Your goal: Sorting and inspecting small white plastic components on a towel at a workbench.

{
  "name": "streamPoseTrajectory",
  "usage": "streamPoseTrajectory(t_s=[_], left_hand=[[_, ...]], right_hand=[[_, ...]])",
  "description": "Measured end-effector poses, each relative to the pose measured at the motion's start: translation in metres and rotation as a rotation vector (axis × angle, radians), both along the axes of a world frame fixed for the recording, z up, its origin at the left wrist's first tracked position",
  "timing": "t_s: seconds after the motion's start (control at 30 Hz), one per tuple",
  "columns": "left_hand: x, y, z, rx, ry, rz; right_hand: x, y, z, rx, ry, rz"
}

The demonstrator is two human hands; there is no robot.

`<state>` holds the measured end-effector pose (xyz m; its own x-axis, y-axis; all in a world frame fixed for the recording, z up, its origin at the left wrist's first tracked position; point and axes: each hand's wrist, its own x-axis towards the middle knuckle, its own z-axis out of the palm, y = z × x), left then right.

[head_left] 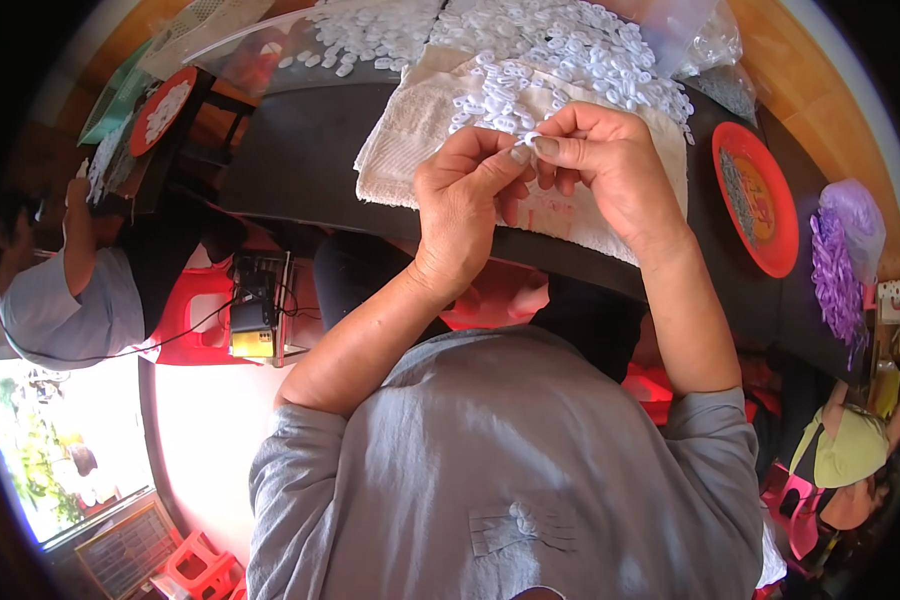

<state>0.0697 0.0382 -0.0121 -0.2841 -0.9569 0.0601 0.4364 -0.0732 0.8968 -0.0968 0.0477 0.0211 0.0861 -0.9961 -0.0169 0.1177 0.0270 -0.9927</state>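
Hands, 2, bare: left hand [460, 205] and right hand [615, 165], fingertips nearly meeting, thumb and forefinger of each pinched together on 1 small white piece [530, 138], held above the near part of a folded cream towel [395, 150]. White pieces, loose, many: heap [590, 45] on the towel's far part and beyond. Table [295, 165], 1, dark, beneath. Plate [783, 230], 1, red, right of the towel, holding grey bits. Purple strands [835, 260], 1 bundle, farther right.
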Motion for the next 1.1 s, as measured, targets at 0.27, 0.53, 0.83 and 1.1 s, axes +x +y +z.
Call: streamPoseTrajectory(t_s=[0.27,0.53,0.83,1.1], left_hand=[[0.006,0.001,0.007,-0.152,0.019,-0.108],[0.014,0.000,0.003,-0.237,-0.076,-0.144],[0.014,0.002,0.003,-0.368,-0.180,-0.103],[0.015,-0.001,-0.004,-0.754,-0.233,0.040]], right_hand=[[-0.013,0.001,0.011,0.029,0.130,0.153],[-0.010,0.002,0.013,0.098,0.117,0.242],[-0.010,0.004,0.013,0.039,0.133,0.287],[0.000,0.008,0.007,0.065,0.003,0.263]])
